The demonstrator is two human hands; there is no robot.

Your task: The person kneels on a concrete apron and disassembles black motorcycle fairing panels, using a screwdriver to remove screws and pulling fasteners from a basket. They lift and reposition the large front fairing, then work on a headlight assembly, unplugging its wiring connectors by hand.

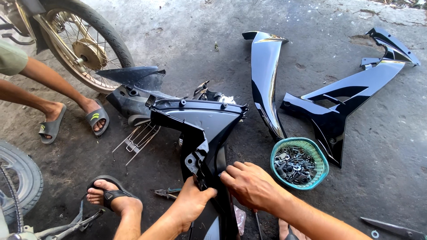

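Note:
A black glossy motorcycle body panel stands on the concrete floor in front of me. My left hand grips its lower edge near a grey bracket. My right hand presses on the same panel just to the right, fingers curled over its edge. What the right fingers pinch is hidden. Pliers lie on the floor just left of my left hand.
A teal basket of bolts and nuts sits right of my hands. Two more black fairings lie beyond it. Another person's sandalled feet and a spoked wheel are at upper left. My sandalled foot and a tyre are at lower left.

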